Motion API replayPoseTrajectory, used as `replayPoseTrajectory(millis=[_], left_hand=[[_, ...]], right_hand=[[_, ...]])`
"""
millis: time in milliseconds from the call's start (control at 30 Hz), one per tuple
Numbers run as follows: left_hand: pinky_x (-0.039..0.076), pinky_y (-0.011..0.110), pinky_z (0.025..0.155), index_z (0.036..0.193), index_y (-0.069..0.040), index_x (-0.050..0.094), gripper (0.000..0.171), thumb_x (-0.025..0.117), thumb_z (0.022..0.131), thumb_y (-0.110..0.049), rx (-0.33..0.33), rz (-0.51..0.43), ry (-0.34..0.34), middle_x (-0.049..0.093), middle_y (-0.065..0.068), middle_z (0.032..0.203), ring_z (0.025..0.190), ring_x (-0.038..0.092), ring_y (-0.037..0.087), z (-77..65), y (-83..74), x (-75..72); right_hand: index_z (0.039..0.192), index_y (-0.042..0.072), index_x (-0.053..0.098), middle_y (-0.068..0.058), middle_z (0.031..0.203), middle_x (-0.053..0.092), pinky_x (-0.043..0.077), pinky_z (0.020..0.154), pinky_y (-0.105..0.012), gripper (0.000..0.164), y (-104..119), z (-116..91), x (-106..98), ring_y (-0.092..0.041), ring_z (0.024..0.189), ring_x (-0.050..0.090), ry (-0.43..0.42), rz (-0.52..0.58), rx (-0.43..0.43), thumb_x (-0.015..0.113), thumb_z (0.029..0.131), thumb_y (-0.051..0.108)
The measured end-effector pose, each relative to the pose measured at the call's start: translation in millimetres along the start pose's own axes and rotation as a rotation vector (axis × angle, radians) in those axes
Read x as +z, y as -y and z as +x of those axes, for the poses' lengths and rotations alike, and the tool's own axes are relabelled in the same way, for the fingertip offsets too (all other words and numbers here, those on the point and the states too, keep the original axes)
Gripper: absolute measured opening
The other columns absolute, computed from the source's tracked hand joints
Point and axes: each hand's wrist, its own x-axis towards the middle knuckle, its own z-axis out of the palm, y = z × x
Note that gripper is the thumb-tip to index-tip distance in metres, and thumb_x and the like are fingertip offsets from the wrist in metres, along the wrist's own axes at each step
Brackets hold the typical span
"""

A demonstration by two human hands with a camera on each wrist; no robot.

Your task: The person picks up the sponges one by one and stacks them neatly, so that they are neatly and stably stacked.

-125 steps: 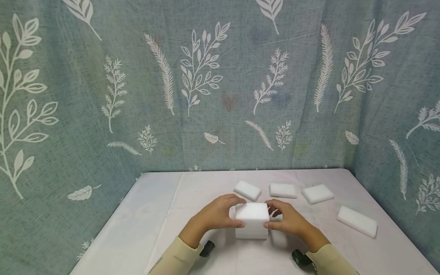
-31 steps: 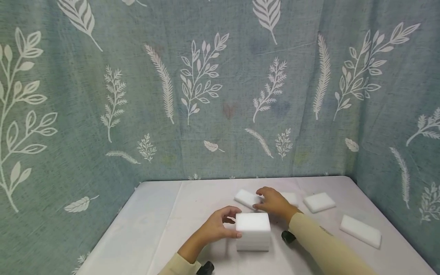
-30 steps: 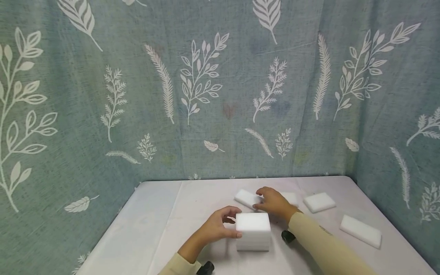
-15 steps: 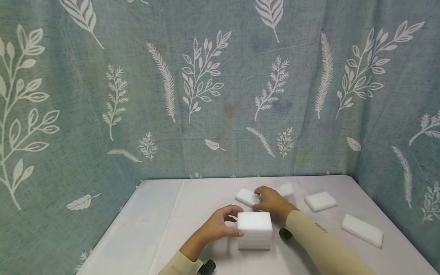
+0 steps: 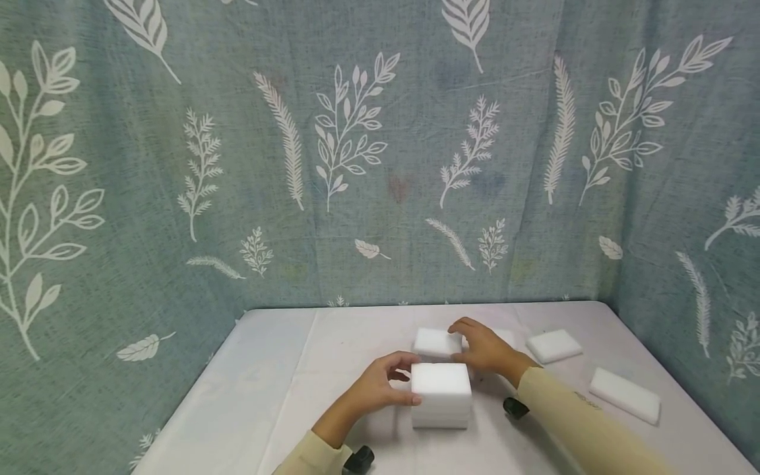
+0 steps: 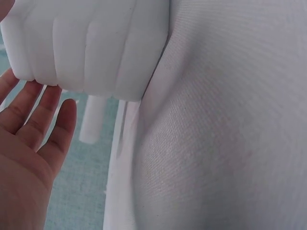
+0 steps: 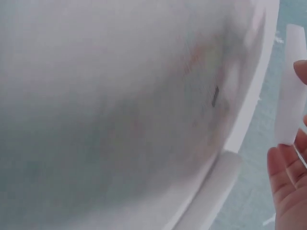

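A stack of white foam sponges (image 5: 440, 396) stands on the table, its layers plain in the left wrist view. My left hand (image 5: 374, 389) holds the left side of this stack, thumb on the near edge and fingers at the far one. Farther back, my right hand (image 5: 483, 346) pinches a single white sponge (image 5: 433, 342) between thumb and fingers. In the right wrist view that sponge (image 7: 290, 91) is off the table, seen edge-on. Part of the right hand (image 7: 292, 191) is cut off by that view's edge.
Two loose white sponges lie at the right, one farther back (image 5: 554, 346) and one nearer (image 5: 625, 396). Another sponge (image 5: 506, 337) is mostly hidden behind the right hand. A leaf-patterned cloth (image 5: 356, 165) hangs beyond the white table (image 5: 261, 369).
Both hands were at the stack at first; the right hand then reached to the back sponge. Now it has lifted and turned that sponge, moving slightly right. The left hand stays at the stack.
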Motion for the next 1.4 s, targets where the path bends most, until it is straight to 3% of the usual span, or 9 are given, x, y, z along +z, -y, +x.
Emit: replayPoseTrajectory(millis=[133, 233, 400, 533, 833, 1067, 1233, 1400], left_hand=[[0.050, 0.040, 0.093, 0.126, -0.003, 0.059, 0.062, 0.087, 0.073, -0.018, -0.006, 0.007, -0.002, 0.064, -0.002, 0.116, 0.102, 0.061, 0.018, 1.7, 0.3, -0.6], [0.049, 0.047, 0.094, 0.125, -0.004, 0.061, 0.060, 0.087, 0.072, -0.015, -0.010, 0.004, -0.009, 0.064, -0.002, 0.116, 0.102, 0.061, 0.020, 2.1, -1.2, -1.5], [0.045, 0.057, 0.094, 0.123, 0.003, 0.060, 0.058, 0.085, 0.073, -0.009, 0.008, -0.031, 0.005, 0.064, 0.009, 0.117, 0.102, 0.061, 0.025, -4.1, -23.8, -4.3], [0.046, 0.055, 0.094, 0.123, 0.004, 0.059, 0.057, 0.085, 0.073, -0.009, 0.020, -0.025, 0.014, 0.064, 0.011, 0.116, 0.103, 0.061, 0.022, -6.8, -32.7, -5.5], [0.048, 0.051, 0.094, 0.124, -0.005, 0.061, 0.057, 0.085, 0.073, -0.012, -0.012, -0.003, -0.006, 0.064, 0.002, 0.116, 0.104, 0.060, 0.019, 2.2, -0.7, -3.5], [0.050, 0.042, 0.093, 0.122, -0.013, 0.063, 0.055, 0.087, 0.073, -0.021, -0.012, 0.014, -0.011, 0.064, -0.003, 0.113, 0.103, 0.061, 0.016, 1.6, 3.8, -5.4], [0.050, 0.040, 0.093, 0.123, -0.007, 0.062, 0.057, 0.087, 0.073, -0.021, 0.011, 0.013, -0.011, 0.064, -0.001, 0.112, 0.104, 0.061, 0.020, 0.0, 2.7, -7.4], [0.050, 0.040, 0.093, 0.123, -0.008, 0.062, 0.056, 0.087, 0.073, -0.018, -0.003, 0.021, -0.016, 0.064, -0.002, 0.111, 0.105, 0.061, 0.021, -0.8, 4.1, -8.1]], right_hand=[[0.124, 0.012, 0.060, -0.001, 0.127, 0.054, 0.049, 0.090, -0.042, 0.046, -8, -11, -11, -0.021, 0.108, 0.057, -0.010, 0.019, -0.043, 0.076, 0.084, 0.028], [0.123, 0.010, 0.060, -0.002, 0.126, 0.055, 0.051, 0.088, -0.040, 0.045, -13, -17, -19, -0.022, 0.109, 0.057, -0.019, 0.044, -0.087, 0.075, 0.084, 0.026], [0.120, 0.010, 0.061, -0.005, 0.126, 0.055, 0.052, 0.084, -0.039, 0.041, -17, -27, -29, -0.023, 0.107, 0.057, -0.049, 0.044, -0.148, 0.074, 0.086, 0.027], [0.118, 0.010, 0.062, -0.004, 0.124, 0.055, 0.052, 0.082, -0.038, 0.038, -18, -36, -37, -0.020, 0.104, 0.057, -0.060, 0.034, -0.181, 0.075, 0.086, 0.025], [0.116, 0.013, 0.063, 0.003, 0.120, 0.057, 0.053, 0.083, -0.040, 0.037, -13, -45, -57, -0.017, 0.108, 0.055, -0.121, 0.068, -0.219, 0.077, 0.084, 0.022], [0.115, 0.011, 0.063, 0.002, 0.119, 0.058, 0.053, 0.082, -0.038, 0.037, -6, -47, -63, -0.015, 0.108, 0.055, -0.150, 0.094, -0.260, 0.078, 0.082, 0.018], [0.115, 0.012, 0.063, 0.001, 0.118, 0.058, 0.054, 0.082, -0.039, 0.036, 0, -51, -65, -0.016, 0.107, 0.055, -0.176, 0.129, -0.313, 0.078, 0.082, 0.014], [0.115, 0.013, 0.063, 0.000, 0.119, 0.058, 0.054, 0.081, -0.040, 0.036, 9, -55, -63, -0.017, 0.109, 0.055, -0.190, 0.175, -0.369, 0.077, 0.082, 0.011]])
